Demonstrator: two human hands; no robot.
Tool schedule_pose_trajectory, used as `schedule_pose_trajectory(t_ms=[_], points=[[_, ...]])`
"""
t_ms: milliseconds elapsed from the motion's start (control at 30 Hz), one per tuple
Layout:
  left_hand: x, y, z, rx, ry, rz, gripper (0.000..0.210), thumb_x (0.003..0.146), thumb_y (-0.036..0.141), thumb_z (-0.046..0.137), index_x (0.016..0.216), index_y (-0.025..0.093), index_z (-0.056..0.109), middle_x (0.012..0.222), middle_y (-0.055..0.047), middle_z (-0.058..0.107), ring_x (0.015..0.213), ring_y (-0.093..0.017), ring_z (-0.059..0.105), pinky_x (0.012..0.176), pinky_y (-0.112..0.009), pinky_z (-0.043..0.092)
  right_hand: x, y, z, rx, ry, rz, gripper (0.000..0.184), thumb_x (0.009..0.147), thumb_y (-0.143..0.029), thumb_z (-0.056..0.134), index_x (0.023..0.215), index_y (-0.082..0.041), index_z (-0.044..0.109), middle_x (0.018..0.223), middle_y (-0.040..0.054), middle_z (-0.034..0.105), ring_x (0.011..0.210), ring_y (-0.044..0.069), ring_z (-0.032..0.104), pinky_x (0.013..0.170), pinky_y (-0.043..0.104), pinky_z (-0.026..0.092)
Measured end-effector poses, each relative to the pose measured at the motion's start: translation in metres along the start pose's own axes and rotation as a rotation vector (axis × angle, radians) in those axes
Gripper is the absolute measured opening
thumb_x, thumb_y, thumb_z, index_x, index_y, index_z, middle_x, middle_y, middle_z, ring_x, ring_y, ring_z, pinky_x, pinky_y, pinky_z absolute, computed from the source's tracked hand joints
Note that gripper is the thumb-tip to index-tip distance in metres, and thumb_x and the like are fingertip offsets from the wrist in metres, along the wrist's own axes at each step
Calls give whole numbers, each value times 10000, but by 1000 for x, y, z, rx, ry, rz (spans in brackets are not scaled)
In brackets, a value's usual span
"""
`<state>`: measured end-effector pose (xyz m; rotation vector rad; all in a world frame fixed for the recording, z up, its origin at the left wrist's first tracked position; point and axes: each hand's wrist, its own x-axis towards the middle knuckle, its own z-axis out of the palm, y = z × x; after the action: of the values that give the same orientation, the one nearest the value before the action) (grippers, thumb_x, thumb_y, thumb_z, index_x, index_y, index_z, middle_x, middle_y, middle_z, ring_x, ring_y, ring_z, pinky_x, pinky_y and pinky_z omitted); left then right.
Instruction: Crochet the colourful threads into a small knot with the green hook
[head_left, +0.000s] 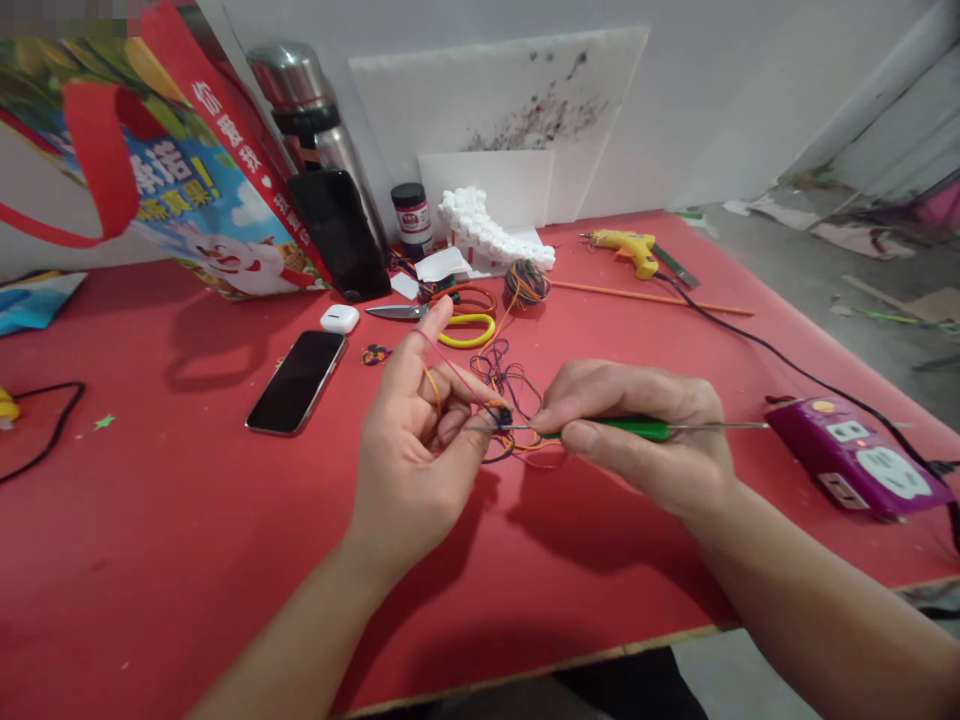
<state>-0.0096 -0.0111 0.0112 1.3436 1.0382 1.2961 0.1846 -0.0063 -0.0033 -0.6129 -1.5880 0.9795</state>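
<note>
My right hand (637, 430) is closed around the green handle of a thin metal crochet hook (649, 428). The hook's front end reaches a small dark and orange crochet piece (501, 417), pinched between the thumb and fingers of my left hand (420, 430). Yarn in pink and orange runs over the raised left index finger and down to the piece. Below and behind it, loose multicolour yarn (499, 365) lies tangled on the table, leading towards a yarn ball (526, 284). My fingers partly hide the piece.
Scissors (471, 332) with red and yellow handles lie behind my left hand, near a phone (296, 383) and a white earphone case (340, 319). At right are a purple power socket (859, 455) and a yellow glue gun (626, 250) with its cord. A gift bag (225, 200) stands back left.
</note>
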Motion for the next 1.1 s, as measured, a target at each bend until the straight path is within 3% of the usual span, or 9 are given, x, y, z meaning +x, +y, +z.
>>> schedule_pose_trajectory(t_ms=[233, 500, 567, 633, 733, 800, 867, 967, 1100], points=[[0, -2, -3, 59, 6, 32, 759, 880, 125, 763, 1587, 228, 507, 825, 1, 672, 597, -104, 458, 540, -245, 439, 1, -3, 3, -225, 40, -138, 216, 920, -54, 724, 985, -221, 844, 751, 19, 743, 637, 154, 659, 597, 299, 543], [-8, -3, 7, -60, 16, -22, 865, 878, 176, 831, 1643, 272, 441, 813, 25, 674, 629, -113, 555, 575, -233, 513, -15, 7, 24, -663, 149, -307, 233, 1009, -142, 706, 1222, -224, 755, 991, 80, 828, 797, 192, 755, 737, 310, 631], [-6, -4, 6, -159, -1, -83, 903, 852, 186, 863, 1645, 243, 434, 798, 36, 676, 644, -116, 583, 601, -232, 541, -18, 10, 32, -505, 247, -171, 218, 1015, -232, 738, 1232, -241, 752, 1031, 73, 826, 828, 196, 764, 750, 317, 641], [-2, -4, 2, -271, -13, -149, 921, 803, 208, 918, 1613, 219, 481, 794, 36, 682, 675, -115, 597, 614, -216, 532, -16, 14, 38, -161, 353, 65, 183, 1020, -354, 754, 1166, -246, 770, 899, 39, 800, 689, 160, 713, 650, 294, 614], [5, -4, -5, -350, -50, -221, 884, 714, 199, 975, 1518, 219, 609, 809, 27, 688, 726, -122, 618, 677, -220, 545, -5, 19, 35, 473, 256, 315, 310, 956, -534, 792, 1001, -228, 770, 645, -44, 668, 431, 81, 479, 492, 246, 493], [7, -5, -9, -341, -103, -230, 815, 728, 205, 965, 1481, 220, 656, 792, 22, 682, 713, -122, 607, 672, -227, 530, 3, 23, 25, 676, 150, 433, 323, 917, -529, 812, 881, -213, 760, 530, -89, 555, 370, 47, 325, 470, 233, 443], [5, -6, -11, -284, -143, -200, 738, 793, 215, 923, 1485, 224, 664, 784, 15, 680, 668, -110, 561, 633, -228, 492, 7, 26, 13, 706, 64, 455, 322, 894, -483, 821, 766, -198, 743, 447, -102, 466, 344, 45, 266, 429, 218, 378], [0, -6, -10, -168, -127, -118, 666, 856, 189, 865, 1490, 251, 667, 799, 10, 676, 606, -89, 471, 572, -230, 427, 8, 23, -7, 556, 20, 401, 282, 867, -427, 860, 770, -172, 790, 499, -41, 564, 366, 49, 333, 384, 192, 286], [-3, 2, -7, -72, -68, -56, 643, 847, 132, 825, 1459, 263, 679, 789, 13, 653, 585, -93, 416, 568, -253, 430, 5, 9, -18, 271, 91, 337, 256, 886, -387, 883, 783, -157, 837, 555, -6, 623, 365, 38, 359, 344, 192, 219]])
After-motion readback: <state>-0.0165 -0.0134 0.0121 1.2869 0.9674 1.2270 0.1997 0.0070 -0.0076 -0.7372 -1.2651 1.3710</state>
